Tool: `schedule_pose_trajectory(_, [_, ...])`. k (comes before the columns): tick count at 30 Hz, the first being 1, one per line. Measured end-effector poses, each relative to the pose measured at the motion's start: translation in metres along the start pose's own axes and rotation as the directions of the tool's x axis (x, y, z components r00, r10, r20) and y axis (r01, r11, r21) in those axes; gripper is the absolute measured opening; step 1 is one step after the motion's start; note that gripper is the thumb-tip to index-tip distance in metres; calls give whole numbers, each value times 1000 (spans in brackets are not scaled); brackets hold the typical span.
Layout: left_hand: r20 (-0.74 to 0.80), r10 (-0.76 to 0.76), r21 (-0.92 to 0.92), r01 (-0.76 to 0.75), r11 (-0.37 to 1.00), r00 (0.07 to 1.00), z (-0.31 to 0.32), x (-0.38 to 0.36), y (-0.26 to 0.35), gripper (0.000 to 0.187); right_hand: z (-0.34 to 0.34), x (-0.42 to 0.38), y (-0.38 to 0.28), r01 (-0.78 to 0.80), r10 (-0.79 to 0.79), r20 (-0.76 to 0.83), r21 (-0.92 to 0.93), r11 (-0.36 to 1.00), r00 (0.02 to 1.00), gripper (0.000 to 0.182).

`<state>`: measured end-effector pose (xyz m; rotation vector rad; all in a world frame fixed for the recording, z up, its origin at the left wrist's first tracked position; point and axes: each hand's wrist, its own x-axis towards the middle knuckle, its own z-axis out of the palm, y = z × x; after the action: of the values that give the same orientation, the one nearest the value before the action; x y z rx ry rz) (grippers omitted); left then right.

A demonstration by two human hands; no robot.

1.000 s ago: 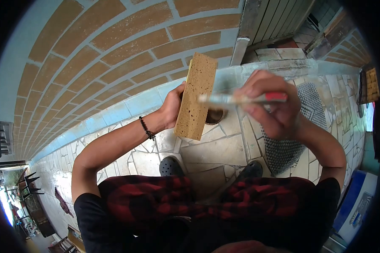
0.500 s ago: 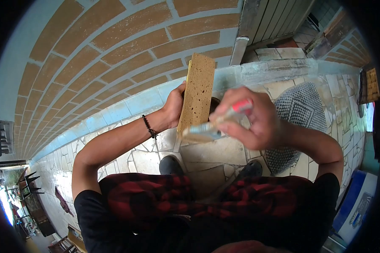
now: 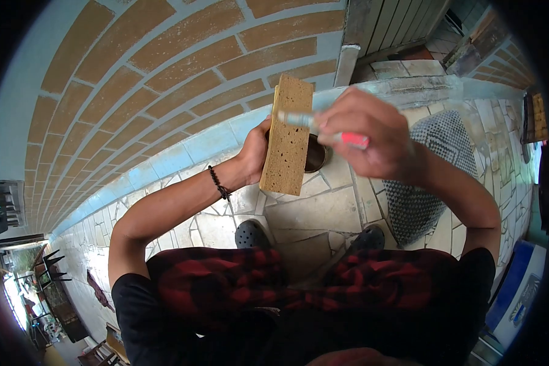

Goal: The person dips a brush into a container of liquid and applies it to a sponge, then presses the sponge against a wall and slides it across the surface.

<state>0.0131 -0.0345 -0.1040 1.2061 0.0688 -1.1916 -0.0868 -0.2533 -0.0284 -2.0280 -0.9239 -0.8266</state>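
Paintbrush in grip, the right hand is raised right of the frame's centre, knuckles up, the right forearm slanting in from the right side; its fingers and thumb are closed around the red-ended handle, and the bristle end points left across the upper part of a pitted tan block. Whether the bristles touch that face cannot be told. The left hand holds the pitted tan block just above the frame's centre, long side nearly upright and leaning slightly right at the top; the wrist, with a dark beaded bracelet, comes up from the lower left, and the fingers are mostly hidden behind the block, so their spread cannot be told. Past the block's right edge, a dark round container is partly blocked from view. A woven grey-and-white mat lies right of centre on the stone-paved floor, partly covered by the right forearm, and a brick-patterned wall fills the upper left. Half a second ago the bristles were down at the block's lower end; now they are near its top, the right hand higher, while the block has barely moved.
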Motion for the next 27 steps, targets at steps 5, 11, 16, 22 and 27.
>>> schedule_pose_trajectory(5, [41,-26,-82,29,996,999,-9,7,-8,61,5,-9,-27,-163,98,234,277,947,967,30])
schedule_pose_trajectory(11, [61,-49,-68,53,996,997,5,-3,-3,62,9,-16,-20,-481,448,182,419,770,876,23])
schedule_pose_trajectory(16, [9,39,27,-39,999,999,14,-4,-11,69,3,-15,0,-509,558,13,427,747,830,20])
schedule_pose_trajectory(22, [-6,-18,10,18,1000,1000,-5,4,-10,71,-6,-13,8,-55,53,-34,-75,996,998,22])
schedule_pose_trajectory(27, [30,8,-87,-5,996,1000,-7,5,-11,64,15,-20,-25,-122,111,73,171,978,991,25])
